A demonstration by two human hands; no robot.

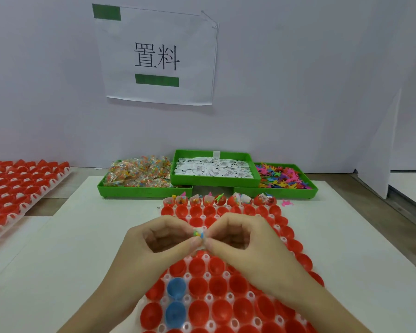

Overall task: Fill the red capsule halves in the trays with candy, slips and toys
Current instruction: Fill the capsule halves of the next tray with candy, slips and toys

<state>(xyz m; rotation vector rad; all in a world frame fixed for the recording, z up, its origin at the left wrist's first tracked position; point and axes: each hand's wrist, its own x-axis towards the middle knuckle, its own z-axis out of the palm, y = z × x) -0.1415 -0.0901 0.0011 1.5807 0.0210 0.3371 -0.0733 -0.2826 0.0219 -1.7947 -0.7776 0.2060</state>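
A white tray (210,296) full of red capsule halves (220,286) lies in front of me. Its far row (216,200) holds candy, slips and toys. Above the tray's middle, my left hand (154,239) and my right hand (240,236) together pinch a small packet of coloured candy wrapped in a white slip (198,233). Two blue capsule halves (175,288) sit in the near left part of the tray.
Three green bins stand at the back: candy packets (139,175), white paper slips (214,169) and coloured plastic toys (283,176). Another tray of red halves (17,186) lies at the far left. A pink toy (286,203) lies loose on the white mat.
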